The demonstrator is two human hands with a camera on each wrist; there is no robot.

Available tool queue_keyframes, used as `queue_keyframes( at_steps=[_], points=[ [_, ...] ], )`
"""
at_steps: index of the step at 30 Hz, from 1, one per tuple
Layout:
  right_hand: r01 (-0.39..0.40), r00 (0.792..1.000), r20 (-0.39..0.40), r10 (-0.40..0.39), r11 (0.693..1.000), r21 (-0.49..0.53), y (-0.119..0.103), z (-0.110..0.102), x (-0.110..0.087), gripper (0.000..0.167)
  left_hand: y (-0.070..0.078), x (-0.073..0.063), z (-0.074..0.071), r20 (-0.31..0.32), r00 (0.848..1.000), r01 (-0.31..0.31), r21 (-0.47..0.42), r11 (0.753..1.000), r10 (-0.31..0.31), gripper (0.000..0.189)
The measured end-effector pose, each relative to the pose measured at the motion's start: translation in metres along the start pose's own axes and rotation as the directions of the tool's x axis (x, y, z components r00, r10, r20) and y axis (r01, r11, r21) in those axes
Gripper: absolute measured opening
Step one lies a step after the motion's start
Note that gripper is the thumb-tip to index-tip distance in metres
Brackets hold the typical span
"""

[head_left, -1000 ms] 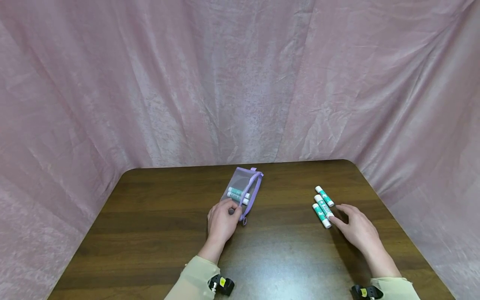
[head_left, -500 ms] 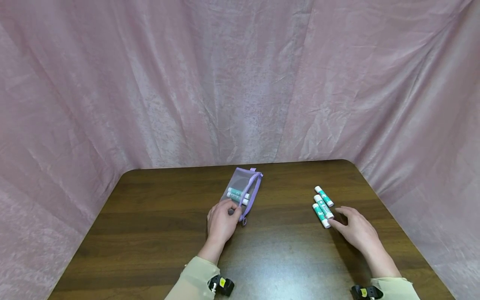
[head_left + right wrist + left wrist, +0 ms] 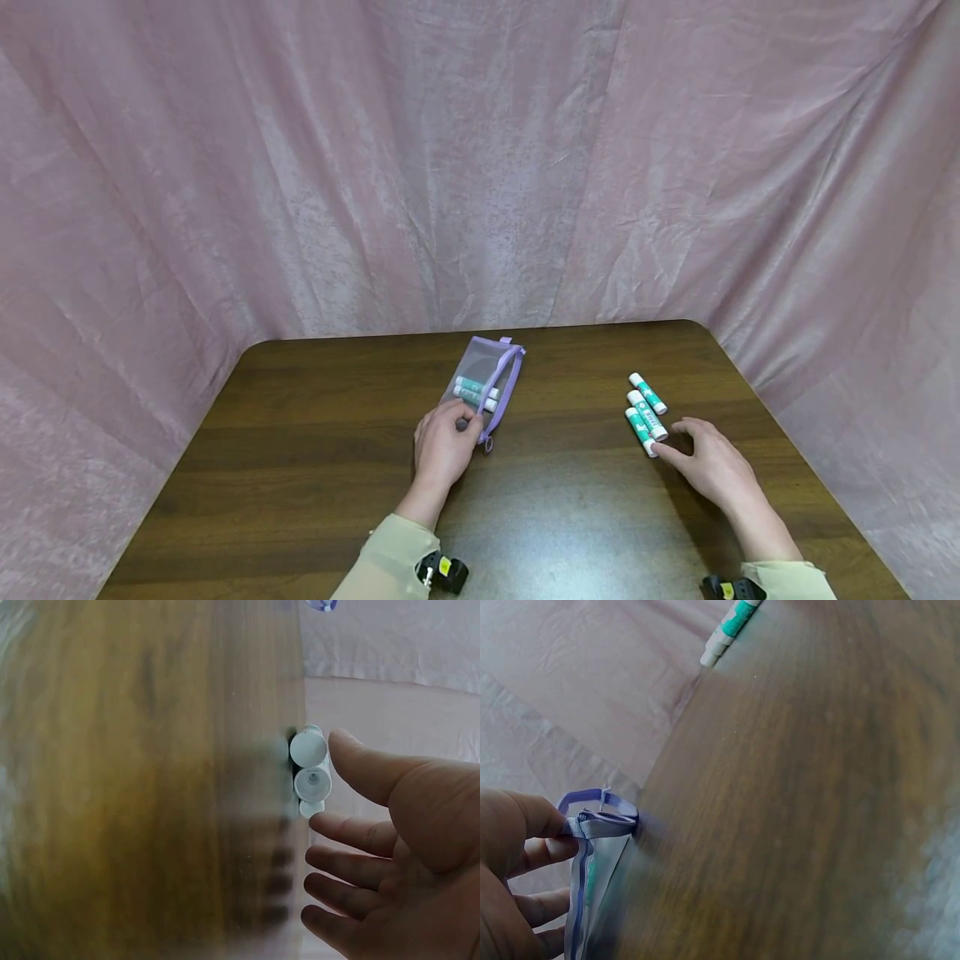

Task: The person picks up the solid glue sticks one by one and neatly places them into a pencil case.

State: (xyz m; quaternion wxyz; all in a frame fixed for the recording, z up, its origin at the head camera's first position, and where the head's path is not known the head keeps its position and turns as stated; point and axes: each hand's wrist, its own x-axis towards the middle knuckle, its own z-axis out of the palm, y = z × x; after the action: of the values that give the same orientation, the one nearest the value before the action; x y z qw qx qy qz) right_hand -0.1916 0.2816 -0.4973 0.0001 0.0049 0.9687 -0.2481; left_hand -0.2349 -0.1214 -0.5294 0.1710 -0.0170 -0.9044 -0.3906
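A purple-edged mesh zip pouch (image 3: 480, 360) lies towards the far side of the table, its zipped mouth facing right. Two glue sticks (image 3: 471, 396) with white ends and green labels show through the mesh. My left hand (image 3: 444, 442) pinches the pouch's near corner between thumb and forefinger, beside the zip (image 3: 577, 892). Three more glue sticks (image 3: 647, 415) lie side by side on the right. By their near ends is my right hand (image 3: 716, 467), fingers spread and relaxed, holding nothing. Its thumb (image 3: 364, 765) is close to the end of one stick (image 3: 308, 750); contact is unclear.
The brown wooden table (image 3: 322, 417) has rounded far corners. Pink velvet curtain (image 3: 480, 167) hangs behind it and along both sides. Black wrist cameras (image 3: 442, 572) sit at both sleeves. Bare tabletop separates the pouch from the loose sticks.
My right hand has shifted slightly left and nearer to me, its thumb passing from the middle stick to the nearest one's end. My left hand keeps its pinch on the pouch.
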Motion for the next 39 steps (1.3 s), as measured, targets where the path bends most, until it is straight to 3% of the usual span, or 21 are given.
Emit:
queue_keyframes(
  at_steps=[7,19,39],
  points=[
    [-0.018,0.999,0.031,0.018,1.0,0.001,0.0002,0.001,-0.0002,0.073,0.0025,-0.0013,-0.0024,-0.002,1.0,-0.002,-0.008,1.0,0.002,0.02],
    [-0.003,1.0,0.01,0.003,1.0,-0.013,0.0015,0.0018,0.0026,0.053,0.0021,-0.0011,-0.0023,-0.001,1.0,-0.002,-0.003,1.0,0.002,0.019],
    [-0.006,0.999,-0.044,0.006,1.0,0.003,-0.0005,0.0025,0.0048,0.047,0.0021,-0.0008,-0.0024,-0.002,1.0,-0.007,-0.003,1.0,0.007,0.019]
  ],
)
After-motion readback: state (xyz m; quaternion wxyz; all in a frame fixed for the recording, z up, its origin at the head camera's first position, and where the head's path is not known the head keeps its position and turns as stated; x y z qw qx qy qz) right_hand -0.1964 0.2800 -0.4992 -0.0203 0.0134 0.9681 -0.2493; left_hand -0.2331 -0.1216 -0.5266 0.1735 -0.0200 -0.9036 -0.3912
